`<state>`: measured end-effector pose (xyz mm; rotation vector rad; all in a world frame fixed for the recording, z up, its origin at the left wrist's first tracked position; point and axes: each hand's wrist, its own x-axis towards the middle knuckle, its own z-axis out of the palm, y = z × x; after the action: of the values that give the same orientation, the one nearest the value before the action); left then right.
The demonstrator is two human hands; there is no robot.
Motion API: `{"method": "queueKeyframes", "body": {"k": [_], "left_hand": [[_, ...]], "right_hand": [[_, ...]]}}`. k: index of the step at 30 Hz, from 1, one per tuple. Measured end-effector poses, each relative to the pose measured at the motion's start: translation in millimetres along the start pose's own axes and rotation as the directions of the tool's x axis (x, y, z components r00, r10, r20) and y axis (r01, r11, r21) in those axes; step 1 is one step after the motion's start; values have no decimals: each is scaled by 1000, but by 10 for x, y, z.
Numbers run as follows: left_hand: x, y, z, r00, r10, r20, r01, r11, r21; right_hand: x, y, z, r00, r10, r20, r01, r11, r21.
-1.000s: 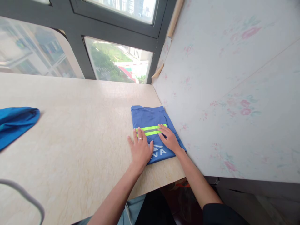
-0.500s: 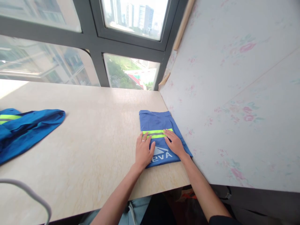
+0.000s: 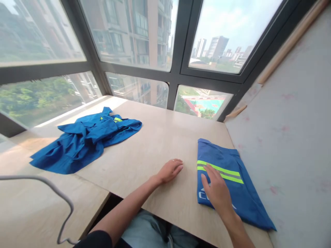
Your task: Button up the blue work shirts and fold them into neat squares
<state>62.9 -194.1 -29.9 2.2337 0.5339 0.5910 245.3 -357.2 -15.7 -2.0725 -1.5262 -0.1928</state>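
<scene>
A folded blue work garment (image 3: pixel 222 155) with yellow-green and grey reflective stripes and white lettering lies flat at the right, beside the wall. My right hand (image 3: pixel 218 189) is over its left part, fingers extended near the stripes and hiding some of the lettering. To the left of the folded garment, my left hand (image 3: pixel 171 171) is over the bare tabletop, holding nothing, its fingers loosely extended and a ring on one. Farther left lies a crumpled blue garment (image 3: pixel 88 137) with similar stripes, apart from both hands.
The pale table (image 3: pixel 155 144) runs up to dark-framed windows (image 3: pixel 178 77). A floral-papered wall (image 3: pixel 292 144) bounds the right side. A grey cable (image 3: pixel 51 186) curves across the lower left, and the table has an inner corner (image 3: pixel 109 193) there.
My left hand has come off the folded garment and moved left. My right hand stays at the garment, now farther left on it. The view has swung left, showing the whole crumpled garment.
</scene>
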Motion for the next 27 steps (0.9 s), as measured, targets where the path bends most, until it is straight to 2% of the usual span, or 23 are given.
{"method": "queueKeyframes", "body": {"k": [3,6,9,12,14,15,16,18,19,20,21,24,27], "left_hand": [[-125,-269,-456,993,-90,-78,95,993,64],[-367,-563,-1041,950,-195,-243,261,924,279],[-735,-793,-1696,918,-216,-333,377,736,561],[-1105,-910,-2304,843,-227,-488,530,503,682],[-1288,-944,-2636,758,-265,-596,649,392,652],[-1356,-955,-2775,684,-330,-651,728,365,580],[-1409,-965,-2893,589,-421,-689,807,352,475],[-1479,-986,-3075,396,-609,-687,914,333,232],[-1497,-995,-3142,331,-671,-664,935,328,135],[-1503,-1001,-3199,295,-705,-645,941,333,67],[-1496,-1001,-3248,285,-714,-640,936,350,27],[-1384,-943,-3383,299,-682,-668,892,449,-59],[-1141,-764,-3485,345,-618,-707,792,595,-134]], "right_hand": [[84,-807,310,968,-233,98,207,953,219],[150,-1282,707,933,-337,122,290,909,298],[170,-1389,994,942,-327,78,289,906,308],[149,-1296,1103,948,-315,50,277,890,362],[129,-1215,1118,945,-322,54,274,873,402],[122,-1182,1121,946,-321,56,270,868,417],[117,-1157,1125,947,-315,58,262,865,428],[116,-1127,1141,952,-302,54,249,864,438],[119,-1119,1153,954,-297,50,245,863,441],[123,-1113,1165,955,-293,46,243,862,444],[128,-1108,1177,956,-291,42,242,860,450],[137,-1093,1200,957,-286,42,233,848,476],[140,-1083,1202,963,-263,53,203,843,498]]}}
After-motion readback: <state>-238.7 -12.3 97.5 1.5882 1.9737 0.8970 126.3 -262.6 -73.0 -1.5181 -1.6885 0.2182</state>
